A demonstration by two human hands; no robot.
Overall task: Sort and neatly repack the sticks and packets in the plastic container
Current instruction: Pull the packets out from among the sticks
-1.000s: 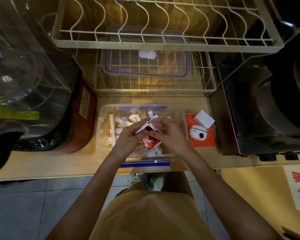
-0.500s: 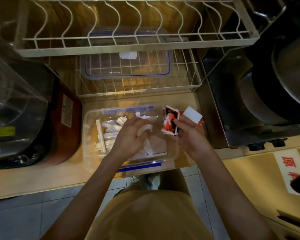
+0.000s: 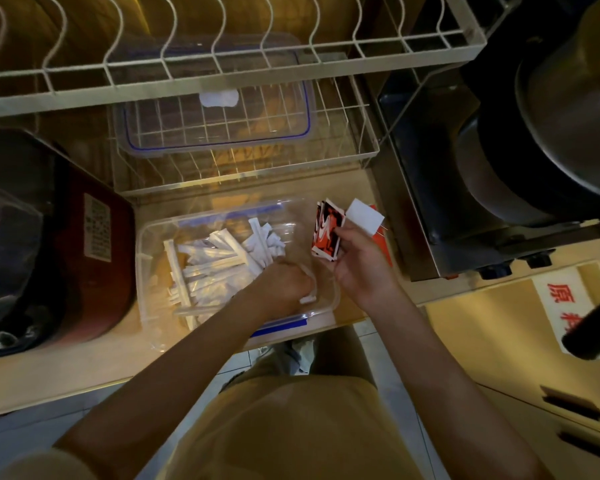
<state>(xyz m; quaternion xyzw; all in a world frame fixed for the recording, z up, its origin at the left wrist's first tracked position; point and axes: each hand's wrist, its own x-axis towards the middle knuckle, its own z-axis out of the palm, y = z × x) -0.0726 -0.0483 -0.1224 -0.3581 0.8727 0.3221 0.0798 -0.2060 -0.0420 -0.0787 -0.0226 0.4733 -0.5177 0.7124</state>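
Observation:
A clear plastic container with blue clips sits on the counter and holds several white paper-wrapped sticks in a loose pile. My left hand is inside its right half, closed around a few white sticks. My right hand is just outside the container's right wall, holding a small stack of red, black and white packets upright.
The container's lid lies on a wire rack behind it, under a higher dish rack. A white box on a red item sits right of the container. A dark red appliance stands left, a steel appliance right.
My right hand carried the red packets out of the container to its right side. My left hand stayed inside and closed on white sticks. The camera view shifted closer.

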